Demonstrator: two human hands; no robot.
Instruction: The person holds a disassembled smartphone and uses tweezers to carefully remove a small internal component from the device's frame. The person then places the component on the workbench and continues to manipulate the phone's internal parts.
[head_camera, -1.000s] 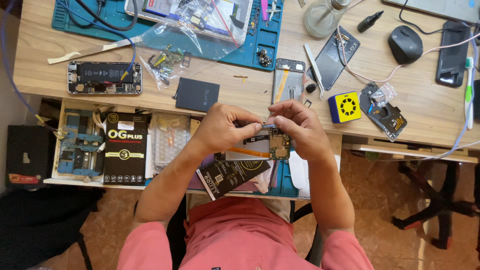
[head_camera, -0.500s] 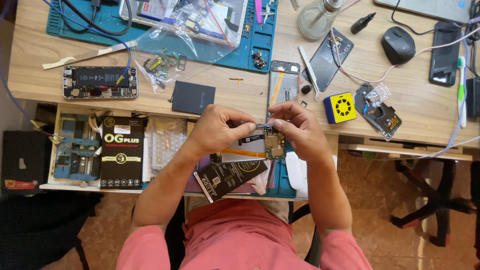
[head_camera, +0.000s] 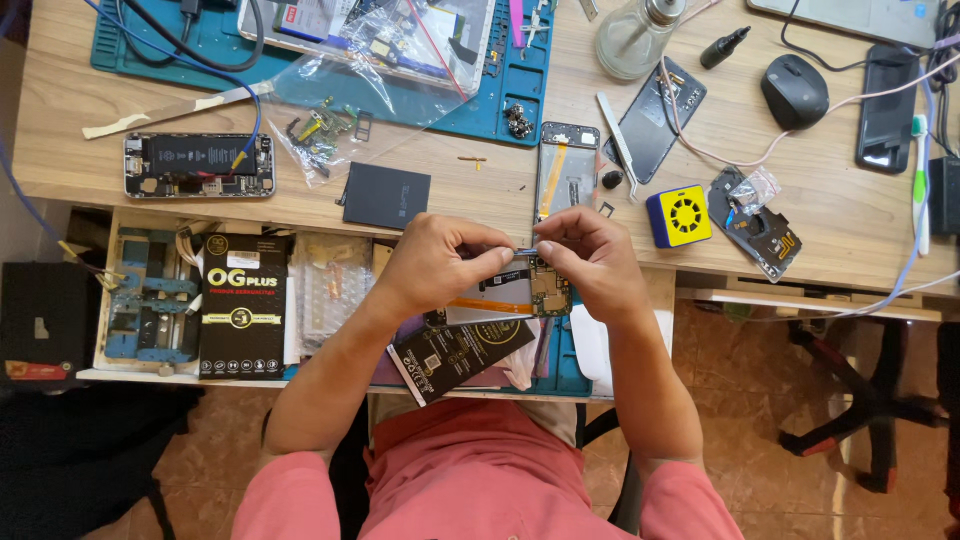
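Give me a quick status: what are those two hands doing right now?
Left hand and right hand pinch a small metal part together. Phone circuit board just beneath. Open phone frame lies beyond on desk.

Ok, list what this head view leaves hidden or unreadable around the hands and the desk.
- The small part pinched between the left hand and right hand: too small to identify, fingers cover most of it.
- Circuit board: upper part hidden under the right hand.
- Laptop: cut off by the top edge.
- Parts in the clear bag: too small.
- Open drawer: contents too cluttered to sort out.
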